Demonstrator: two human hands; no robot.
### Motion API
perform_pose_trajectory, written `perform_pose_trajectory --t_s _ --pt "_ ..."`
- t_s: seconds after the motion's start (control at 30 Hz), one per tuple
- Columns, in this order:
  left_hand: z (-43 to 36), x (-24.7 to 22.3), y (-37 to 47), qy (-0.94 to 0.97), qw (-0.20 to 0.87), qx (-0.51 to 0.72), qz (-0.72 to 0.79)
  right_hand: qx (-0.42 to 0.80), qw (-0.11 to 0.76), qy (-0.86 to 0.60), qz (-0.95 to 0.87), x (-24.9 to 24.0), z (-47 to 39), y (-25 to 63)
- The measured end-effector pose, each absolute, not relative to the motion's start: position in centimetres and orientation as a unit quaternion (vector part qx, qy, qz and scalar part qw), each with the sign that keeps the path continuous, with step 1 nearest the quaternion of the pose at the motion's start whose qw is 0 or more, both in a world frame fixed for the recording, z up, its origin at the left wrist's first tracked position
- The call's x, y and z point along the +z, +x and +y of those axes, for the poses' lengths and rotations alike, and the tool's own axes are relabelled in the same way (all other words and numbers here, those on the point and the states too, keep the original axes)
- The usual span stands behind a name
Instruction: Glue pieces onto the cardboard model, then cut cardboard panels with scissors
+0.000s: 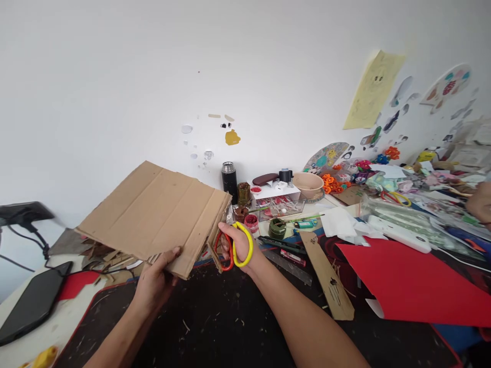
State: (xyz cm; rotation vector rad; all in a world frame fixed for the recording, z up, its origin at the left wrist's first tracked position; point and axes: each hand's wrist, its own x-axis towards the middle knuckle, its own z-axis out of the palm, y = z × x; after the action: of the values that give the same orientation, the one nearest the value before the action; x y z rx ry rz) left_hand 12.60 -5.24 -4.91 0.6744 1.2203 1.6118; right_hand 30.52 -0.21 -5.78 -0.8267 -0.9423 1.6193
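Observation:
A large piece of brown cardboard [149,209] is held up at a tilt above the dark mat. My left hand [155,281] grips its lower edge, thumb on top and fingers underneath. At the cardboard's right edge, my right hand [240,245] is closed around scissors [249,250] with one red and one yellow handle loop. The blades are hidden by the hand and the cardboard. A narrow cardboard strip [214,250] hangs along that right edge, close to my right fingers; whether it is still joined I cannot tell.
A black thermos [229,181], a green paint jar [276,228] and a pink bowl [308,185] stand along the wall. Right of the mat lie a long cardboard piece [326,276] and red paper [414,281]. A dark phone [34,301] rests at left. Part of another hand [479,202] shows far right.

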Motion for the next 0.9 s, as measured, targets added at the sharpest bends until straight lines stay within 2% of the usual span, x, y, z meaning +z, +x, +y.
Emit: perform_pose_trajectory --t_s 0.6,0.8,0.9 --pt "-5.2 -4.1 12.3 0.250 0.572 0.623 0.472 0.679 0.533 -0.323 -0.388 -5.7 -0.5 30.2" --pt "-5.4 -4.9 13.0 0.290 0.507 0.646 0.492 0.660 0.540 -0.361 -0.378 -5.7 -0.3 30.0" --pt "-5.7 -6.0 12.8 0.360 0.479 0.619 0.508 0.657 0.540 -0.368 -0.374 -5.8 -0.2 30.1"
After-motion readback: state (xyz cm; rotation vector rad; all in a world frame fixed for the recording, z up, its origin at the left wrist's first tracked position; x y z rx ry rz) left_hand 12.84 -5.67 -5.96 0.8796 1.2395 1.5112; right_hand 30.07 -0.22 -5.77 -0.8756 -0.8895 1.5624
